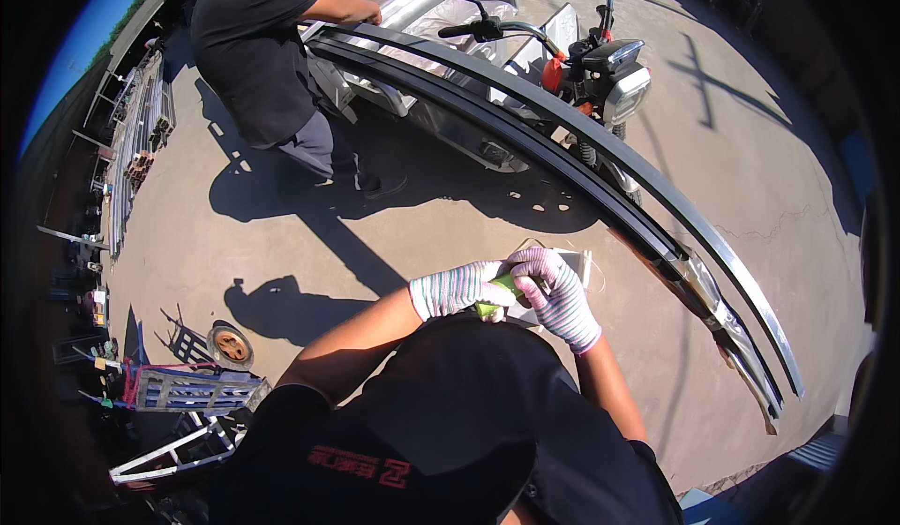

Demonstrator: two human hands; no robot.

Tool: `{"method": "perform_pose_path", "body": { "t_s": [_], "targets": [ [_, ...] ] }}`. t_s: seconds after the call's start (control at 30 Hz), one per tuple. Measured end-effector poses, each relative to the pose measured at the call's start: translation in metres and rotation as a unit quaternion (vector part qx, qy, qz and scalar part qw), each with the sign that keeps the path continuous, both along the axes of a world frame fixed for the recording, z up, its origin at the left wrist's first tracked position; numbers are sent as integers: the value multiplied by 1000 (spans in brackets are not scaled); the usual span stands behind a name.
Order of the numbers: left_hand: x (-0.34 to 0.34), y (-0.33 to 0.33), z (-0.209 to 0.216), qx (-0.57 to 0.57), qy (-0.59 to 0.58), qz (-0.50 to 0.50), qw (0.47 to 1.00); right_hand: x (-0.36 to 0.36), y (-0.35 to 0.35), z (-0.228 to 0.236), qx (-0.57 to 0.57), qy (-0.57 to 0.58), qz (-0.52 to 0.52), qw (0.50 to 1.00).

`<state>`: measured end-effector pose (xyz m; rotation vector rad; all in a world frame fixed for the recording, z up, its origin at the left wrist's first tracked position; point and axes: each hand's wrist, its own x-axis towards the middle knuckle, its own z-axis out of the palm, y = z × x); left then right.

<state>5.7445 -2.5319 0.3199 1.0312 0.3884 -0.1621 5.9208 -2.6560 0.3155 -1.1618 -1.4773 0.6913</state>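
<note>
My left hand [459, 289] and my right hand [562, 302], both in striped knit work gloves, meet in front of my chest. Between them is a small bright green object [497, 302], mostly covered by the fingers, so its kind does not show. The fingers of both hands are closed around it. Just beyond the gloves, a pale flat thing with a light frame [583, 267] shows in part; my hands hide the rest.
Long dark and silver metal profiles [600, 141] stretch from the cargo tricycle [487, 28] to the right. At the far left another person [262, 56] stands with a hand by their ends. A blue hand cart [187, 389] and a wheel [230, 345] are at left.
</note>
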Motion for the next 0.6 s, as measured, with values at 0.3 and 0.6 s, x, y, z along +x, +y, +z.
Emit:
{"method": "perform_pose_path", "body": {
  "t_s": [0.3,0.6],
  "targets": [
    [9,-2,12,2,11,7,1000,16,-15,-12,-36,63,-85,994],
    [28,3,21,42,22,-64,997,37,-27,0,3,-48,-13,999]
  ]
}}
